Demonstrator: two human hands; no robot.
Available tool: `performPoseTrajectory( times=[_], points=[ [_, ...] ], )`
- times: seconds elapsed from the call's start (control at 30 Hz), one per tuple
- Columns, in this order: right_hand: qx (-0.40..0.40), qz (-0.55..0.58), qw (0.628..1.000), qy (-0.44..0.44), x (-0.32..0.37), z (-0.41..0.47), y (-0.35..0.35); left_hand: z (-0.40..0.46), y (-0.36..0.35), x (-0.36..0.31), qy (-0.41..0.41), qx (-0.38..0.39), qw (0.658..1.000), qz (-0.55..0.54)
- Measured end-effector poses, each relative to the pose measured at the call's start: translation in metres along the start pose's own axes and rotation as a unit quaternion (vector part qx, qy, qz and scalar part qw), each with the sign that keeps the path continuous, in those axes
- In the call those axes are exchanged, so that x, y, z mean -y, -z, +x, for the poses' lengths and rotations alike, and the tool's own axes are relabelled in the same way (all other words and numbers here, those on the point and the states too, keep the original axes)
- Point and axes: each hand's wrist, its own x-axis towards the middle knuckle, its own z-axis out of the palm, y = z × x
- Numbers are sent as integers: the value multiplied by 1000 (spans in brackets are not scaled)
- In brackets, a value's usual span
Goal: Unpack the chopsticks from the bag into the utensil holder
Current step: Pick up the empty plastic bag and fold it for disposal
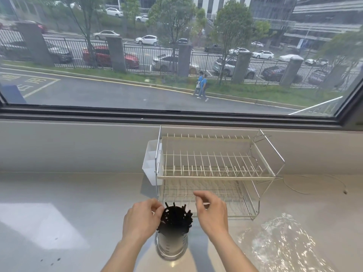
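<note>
Lower centre: black chopsticks (pixel 175 215) bristle from the steel utensil holder (pixel 170 244). The left hand (pixel 140 220) has its grip pinching their tips, likely to settle them. The right hand (pixel 213 213) hovers alongside, grip loose and empty. The bag (pixel 282 244) lies crumpled on the counter (pixel 78 193), lower right.

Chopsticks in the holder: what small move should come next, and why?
Probably tuck the leaning chopsticks inward with the left hand, which pinches their tips. They splay over the rim of the holder; the right hand hovers holding nothing, and the bag lies aside.
</note>
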Motion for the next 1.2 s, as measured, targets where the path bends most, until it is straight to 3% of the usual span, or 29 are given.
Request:
performPoseTrajectory(
  times=[0.17, 0.27, 0.37, 0.6, 0.83, 0.97, 1.07, 1.2],
  points=[
    [-52, 0, 997, -62, -31, -5, 22, 0, 5, -12, -14, -69, 997, 0],
    [-85, -1, 992, -97, -50, -11, 35, 1, 9, -38, -68, -113, 990, -43],
    [-103, -2, 986, -130, -67, -19, 50, 1, 5, -72, -137, -109, 982, -72],
    [-198, -36, 950, -238, -122, -43, 114, -17, -61, -155, -272, 38, 956, -101],
    [-276, -74, 887, -363, -194, -75, 186, -39, -155, -193, -255, 186, 947, -65],
    [-262, -65, 839, -472, -235, -92, 212, -44, -203, -195, -228, 234, 945, -7],
    [-210, -34, 806, -552, -259, -102, 216, -45, -228, -197, -204, 272, 939, 55],
    [-171, 64, 797, -576, -280, -106, 207, -41, -253, -200, -183, 315, 924, 116]
  ],
)
